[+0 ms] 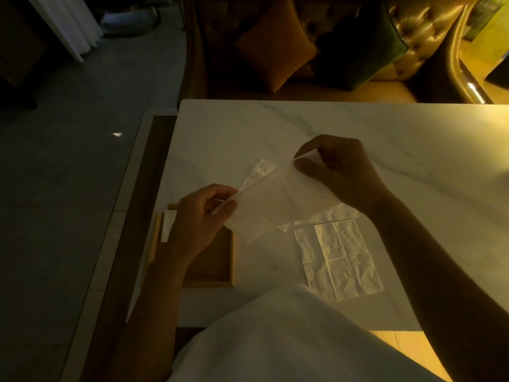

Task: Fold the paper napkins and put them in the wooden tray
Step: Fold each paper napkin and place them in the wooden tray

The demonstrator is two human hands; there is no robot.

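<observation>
Near the half-hidden wooden tray, a napkin in pinching grip of left hand, right hand.

Left hand, right hand — (fingers curled)

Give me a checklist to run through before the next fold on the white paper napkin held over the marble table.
1. Grip of left hand on thin white paper napkin: ok, pinching one edge.
2. Grip of right hand: ok, pinching the far corner.
3. Napkin edges aligned: cannot tell, the light is dim.
4. Room in shallow square wooden tray: ok, bare floor shows.
5. Creased unfolded white napkins lying flat on white marble table, apart from the tray: ok.
</observation>
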